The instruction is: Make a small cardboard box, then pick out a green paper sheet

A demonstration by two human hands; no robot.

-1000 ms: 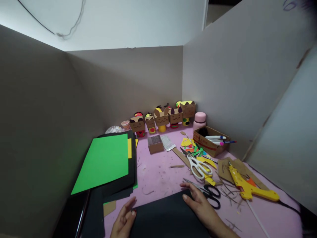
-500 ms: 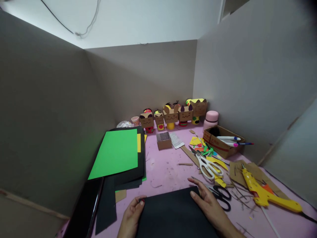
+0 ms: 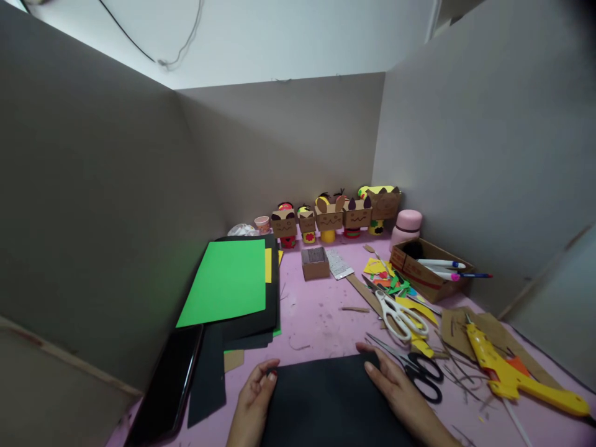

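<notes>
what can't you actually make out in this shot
Head view only:
- black sheet: near edge cut off by the frame bottom.
- left hand and right hand: wrists run out of frame.
- yellow glue gun: cord end cut off at the right edge.
- cardboard figures: faces too small to read.

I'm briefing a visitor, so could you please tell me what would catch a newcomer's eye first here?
Probably the bright green sheet on a stack of dark paper at the left of the pink table. Next, the row of cardboard box figures along the back wall. Nearest, the left hand and right hand rest on a black sheet.
</notes>
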